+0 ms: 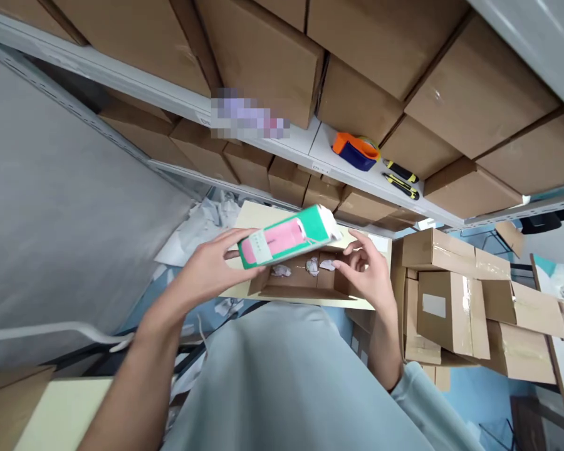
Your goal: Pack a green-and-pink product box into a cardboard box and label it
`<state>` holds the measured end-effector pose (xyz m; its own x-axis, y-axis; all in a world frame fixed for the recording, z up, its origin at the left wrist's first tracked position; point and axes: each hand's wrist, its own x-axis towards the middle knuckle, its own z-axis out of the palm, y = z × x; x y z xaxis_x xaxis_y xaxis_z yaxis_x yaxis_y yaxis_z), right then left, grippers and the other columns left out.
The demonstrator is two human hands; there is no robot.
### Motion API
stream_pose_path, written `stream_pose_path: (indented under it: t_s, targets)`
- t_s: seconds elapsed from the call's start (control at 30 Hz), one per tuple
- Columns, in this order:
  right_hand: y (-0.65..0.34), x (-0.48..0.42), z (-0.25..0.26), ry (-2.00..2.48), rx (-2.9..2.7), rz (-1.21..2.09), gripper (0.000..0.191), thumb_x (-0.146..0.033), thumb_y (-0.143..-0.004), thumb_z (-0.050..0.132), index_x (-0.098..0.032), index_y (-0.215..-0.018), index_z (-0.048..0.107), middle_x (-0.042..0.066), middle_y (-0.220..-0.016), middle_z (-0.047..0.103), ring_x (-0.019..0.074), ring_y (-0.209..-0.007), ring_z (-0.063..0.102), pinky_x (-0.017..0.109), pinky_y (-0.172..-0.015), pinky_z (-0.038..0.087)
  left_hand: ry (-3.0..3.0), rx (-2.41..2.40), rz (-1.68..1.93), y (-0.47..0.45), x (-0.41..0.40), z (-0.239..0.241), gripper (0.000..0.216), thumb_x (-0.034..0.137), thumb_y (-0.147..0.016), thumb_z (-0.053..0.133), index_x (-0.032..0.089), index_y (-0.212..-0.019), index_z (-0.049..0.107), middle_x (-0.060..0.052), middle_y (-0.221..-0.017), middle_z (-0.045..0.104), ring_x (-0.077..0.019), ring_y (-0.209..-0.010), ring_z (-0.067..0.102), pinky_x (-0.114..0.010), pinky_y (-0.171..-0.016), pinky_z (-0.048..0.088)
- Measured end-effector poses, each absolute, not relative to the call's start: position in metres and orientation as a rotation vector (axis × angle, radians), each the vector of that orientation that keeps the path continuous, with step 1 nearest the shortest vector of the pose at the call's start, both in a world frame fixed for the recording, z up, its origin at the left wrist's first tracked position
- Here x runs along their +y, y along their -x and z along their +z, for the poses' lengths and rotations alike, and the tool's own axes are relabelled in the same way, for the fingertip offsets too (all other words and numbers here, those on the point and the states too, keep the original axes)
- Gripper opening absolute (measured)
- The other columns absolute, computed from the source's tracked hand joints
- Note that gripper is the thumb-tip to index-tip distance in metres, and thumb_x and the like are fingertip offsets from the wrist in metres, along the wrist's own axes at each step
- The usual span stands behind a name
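My left hand (216, 266) grips the near end of a long green and pink product box (286, 241), holding it level above an open cardboard box (305, 285). My right hand (369, 269) hovers just right of the product box with its fingers curled and apart, touching nothing that I can see. The open box holds a few crumpled white paper scraps (313, 266) at its bottom. It rests on a pale flat board (254, 216).
Metal shelves packed with closed brown cartons (263, 56) fill the wall ahead. An orange and blue tape dispenser (355, 150) and two yellow-black utility knives (401, 178) lie on one shelf. Flattened and taped cartons (455, 307) pile up at right. Crumpled paper (202, 225) lies at left.
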<state>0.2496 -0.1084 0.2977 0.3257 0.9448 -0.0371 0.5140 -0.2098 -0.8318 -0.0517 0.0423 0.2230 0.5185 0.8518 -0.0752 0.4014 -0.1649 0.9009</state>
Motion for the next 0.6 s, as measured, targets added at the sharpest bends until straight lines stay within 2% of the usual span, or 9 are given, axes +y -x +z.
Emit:
stream_pose_path:
  t_s: [0.1, 0.23, 0.33, 0.43, 0.53, 0.6]
  targets:
    - [-0.271, -0.13, 0.299, 1.984, -1.493, 0.812, 0.083, -0.03, -0.094, 0.084, -0.035, -0.17, 0.052, -0.002, -0.104, 0.073, 0.0139, -0.073, 0.064, 0.027, -0.075, 0.055, -1.999, 0.909, 0.404, 0.031, 0.022, 0.217, 0.063, 0.04, -0.08, 0.076, 0.028, -0.142, 0.075, -0.007, -0.145, 0.077, -0.0315, -0.132, 0.073, -0.042, -0.116, 0.061]
    - [-0.283, -0.151, 0.274, 2.272, -1.675, 0.924, 0.076, -0.025, -0.096, 0.078, -0.031, -0.166, 0.05, 0.001, -0.109, 0.079, 0.0224, -0.09, 0.075, 0.032, -0.081, 0.055, -2.147, 0.813, 0.215, 0.006, 0.006, 0.189, 0.067, 0.025, -0.08, 0.068, 0.027, -0.147, 0.07, -0.007, -0.148, 0.076, -0.0315, -0.133, 0.071, -0.041, -0.115, 0.059]
    - [-0.281, -0.149, 0.237, 2.47, -1.823, 0.999, 0.062, -0.025, -0.098, 0.074, -0.021, -0.156, 0.053, 0.012, -0.125, 0.082, 0.0312, -0.102, 0.081, 0.036, -0.083, 0.057, -2.221, 0.819, 0.052, -0.011, 0.005, 0.16, 0.07, 0.016, -0.078, 0.066, 0.025, -0.148, 0.067, -0.009, -0.15, 0.073, -0.0329, -0.139, 0.068, -0.043, -0.119, 0.055]
    - [-0.281, -0.13, 0.198, 2.559, -1.982, 1.045, 0.054, -0.019, -0.097, 0.075, -0.013, -0.148, 0.057, 0.024, -0.138, 0.078, 0.038, -0.113, 0.082, 0.041, -0.089, 0.06, -2.307, 0.838, -0.162, -0.029, 0.011, 0.131, 0.062, 0.009, -0.075, 0.07, 0.021, -0.137, 0.069, -0.016, -0.143, 0.074, -0.0377, -0.139, 0.067, -0.047, -0.119, 0.054]
    - [-0.286, -0.102, 0.169, 2.545, -1.785, 1.144, 0.056, -0.003, -0.087, 0.083, -0.008, -0.139, 0.065, 0.028, -0.136, 0.079, 0.0391, -0.126, 0.079, 0.041, -0.101, 0.06, -2.39, 0.813, -0.377, -0.05, 0.02, 0.105, 0.052, 0.007, -0.075, 0.073, 0.018, -0.126, 0.069, -0.021, -0.134, 0.074, -0.0406, -0.131, 0.071, -0.048, -0.112, 0.058]
    - [-0.288, -0.084, 0.155, 2.529, -1.539, 1.196, 0.049, 0.004, -0.084, 0.083, -0.003, -0.131, 0.069, 0.027, -0.129, 0.081, 0.0361, -0.13, 0.077, 0.039, -0.107, 0.057, -2.438, 0.77, -0.52, -0.065, 0.025, 0.091, 0.057, 0.006, -0.075, 0.074, 0.014, -0.13, 0.067, -0.025, -0.138, 0.072, -0.0407, -0.131, 0.073, -0.047, -0.109, 0.059]
